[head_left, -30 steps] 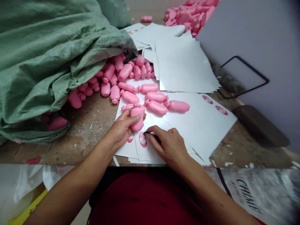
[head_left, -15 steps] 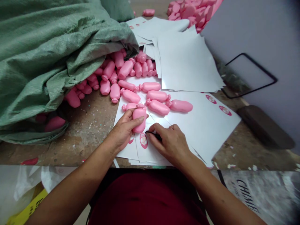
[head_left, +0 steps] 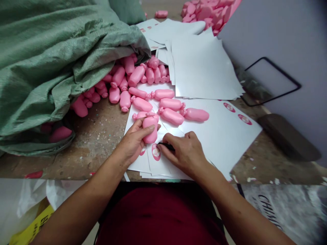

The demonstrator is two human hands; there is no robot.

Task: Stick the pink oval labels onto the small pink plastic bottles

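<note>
My left hand (head_left: pixel 133 137) grips a pink bottle-shaped plastic piece (head_left: pixel 150 131), thumb across its front and knobbed end pointing away from me. Close by on the right, my right hand (head_left: pixel 185 149) is closed around a slim black tool (head_left: pixel 167 146); its kind is mostly hidden by the fingers. The tool's tip is at the upper right edge of an oval pink-and-white sticker (head_left: pixel 156 152) on a white sheet (head_left: pixel 166 168). Past my hands, several similar pink pieces (head_left: pixel 171 116) lie on the sheets.
A green woven sack (head_left: pixel 58 58) on the left spills a heap of pink pieces (head_left: pixel 137 75). Stacked white sheets (head_left: pixel 204 68) lie at the back. Another pink heap (head_left: pixel 206 12) is behind them. A dark rounded block (head_left: pixel 288 137) stands right, beside a black wire frame (head_left: pixel 281 71).
The pink piece in my left hand has shifted slightly left and tilted a little. My right hand and the black tool stay at the sticker's edge with hardly any movement.
</note>
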